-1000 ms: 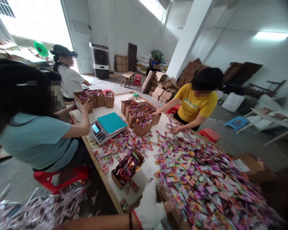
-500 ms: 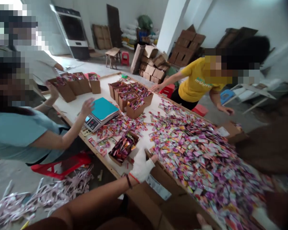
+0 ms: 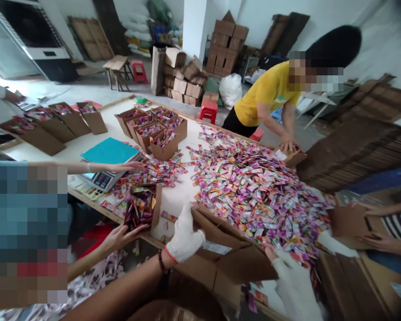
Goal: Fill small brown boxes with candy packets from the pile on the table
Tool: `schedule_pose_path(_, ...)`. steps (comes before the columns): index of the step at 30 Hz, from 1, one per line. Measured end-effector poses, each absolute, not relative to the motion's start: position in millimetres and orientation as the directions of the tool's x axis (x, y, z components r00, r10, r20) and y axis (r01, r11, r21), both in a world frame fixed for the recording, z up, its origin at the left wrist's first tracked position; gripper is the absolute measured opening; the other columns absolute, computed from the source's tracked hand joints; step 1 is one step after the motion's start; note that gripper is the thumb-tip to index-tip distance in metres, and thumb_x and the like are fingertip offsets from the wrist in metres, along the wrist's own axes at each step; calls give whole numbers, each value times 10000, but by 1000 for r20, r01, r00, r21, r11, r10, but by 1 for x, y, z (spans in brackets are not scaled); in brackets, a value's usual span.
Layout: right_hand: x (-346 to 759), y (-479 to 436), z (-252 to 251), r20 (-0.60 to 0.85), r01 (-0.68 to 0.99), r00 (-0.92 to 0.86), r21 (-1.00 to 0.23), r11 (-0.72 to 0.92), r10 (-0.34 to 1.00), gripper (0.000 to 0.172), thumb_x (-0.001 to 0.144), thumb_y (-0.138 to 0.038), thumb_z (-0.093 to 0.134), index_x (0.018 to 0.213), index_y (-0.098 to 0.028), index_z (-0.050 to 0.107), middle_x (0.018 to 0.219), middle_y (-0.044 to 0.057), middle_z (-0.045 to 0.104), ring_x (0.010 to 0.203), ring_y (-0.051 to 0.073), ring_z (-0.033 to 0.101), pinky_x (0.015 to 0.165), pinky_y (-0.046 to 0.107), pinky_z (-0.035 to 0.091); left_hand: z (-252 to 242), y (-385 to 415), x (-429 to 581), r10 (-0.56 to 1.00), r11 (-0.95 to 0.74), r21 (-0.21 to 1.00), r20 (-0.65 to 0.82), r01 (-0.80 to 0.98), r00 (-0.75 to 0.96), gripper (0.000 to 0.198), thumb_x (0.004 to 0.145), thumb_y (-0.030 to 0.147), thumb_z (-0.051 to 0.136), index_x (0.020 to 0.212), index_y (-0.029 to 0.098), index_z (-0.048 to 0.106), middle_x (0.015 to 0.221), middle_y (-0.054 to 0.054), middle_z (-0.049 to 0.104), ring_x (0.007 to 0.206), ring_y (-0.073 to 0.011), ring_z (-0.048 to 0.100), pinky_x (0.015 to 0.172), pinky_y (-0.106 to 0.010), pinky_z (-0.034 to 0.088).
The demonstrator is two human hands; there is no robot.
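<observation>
Gripped: large cardboard box (image 3: 227, 249), left hand (image 3: 183, 234) closed on its flap, right hand (image 3: 296, 285) closed on near edge, at table edge; sachet heap (image 3: 257, 187) mostly unsorted; small boxes (image 3: 153, 131) filled

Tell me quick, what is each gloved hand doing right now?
Left hand: closed on the flap of the big cardboard box.
Right hand: resting on the same box's right side; whether it grips cannot be told.

No readable text, printed label on cardboard box (image 3: 220, 249) blurred, scale (image 3: 102, 179) display illegible, sachet (image 3: 254, 187) print too small
</observation>
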State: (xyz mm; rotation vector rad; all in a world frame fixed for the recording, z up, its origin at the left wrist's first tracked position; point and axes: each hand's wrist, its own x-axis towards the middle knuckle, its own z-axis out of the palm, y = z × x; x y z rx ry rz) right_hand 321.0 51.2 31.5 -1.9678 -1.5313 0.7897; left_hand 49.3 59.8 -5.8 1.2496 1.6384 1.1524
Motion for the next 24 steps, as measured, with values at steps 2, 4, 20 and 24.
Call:
schedule_pose_path(2, 324, 54, 34, -109, 726, 146, -663, -181, 983, 333, 702, -437, 535, 821, -203, 739, 913, 84, 716, 907, 262, 645, 784, 336, 525, -3, 53, 53, 971, 113, 967, -59, 229, -230, 587, 618, 324, 681, 1151, 198, 472, 1115, -75, 577, 1124, -280, 507, 976, -402, 401)
schedule_pose_path(4, 324, 55, 34, -91, 764, 141, -623, -167, 986, 317, 700, -437, 531, 802, -221, 739, 882, 87, 719, 874, 264, 648, 746, 338, 529, -1, 51, 57, 965, 139, 977, -97, 160, -245, 527, 655, 336, 668, 1130, 203, 482, 1052, -56, 596, 1062, -259, 538, 933, -384, 430)
schedule_pose_path(20, 312, 72, 31, 15, 871, 129, -480, -106, 992, 308, 815, -356, 393, 913, -219, 651, 918, 66, 716, 792, 211, 656, 746, 332, 516, 22, 64, 48, 479, -656, 755, 389, 26, 787, 656, 695, 481, 700, 1250, 179, 523, 1255, -131, 577, 1239, -277, 460, 1097, -385, 293)
schedule_pose_path(24, 298, 68, 24, 264, 892, -71, -414, 179, 962, 292, 880, -362, 426, 1009, -203, 633, 1071, 88, 669, 987, 221, 615, 891, 377, 485, 18, 111, 38, 368, -620, 776, 157, 116, 917, 316, 723, 500, 672, 846, 209, 687, 825, -43, 685, 850, -192, 613, 818, -280, 460)
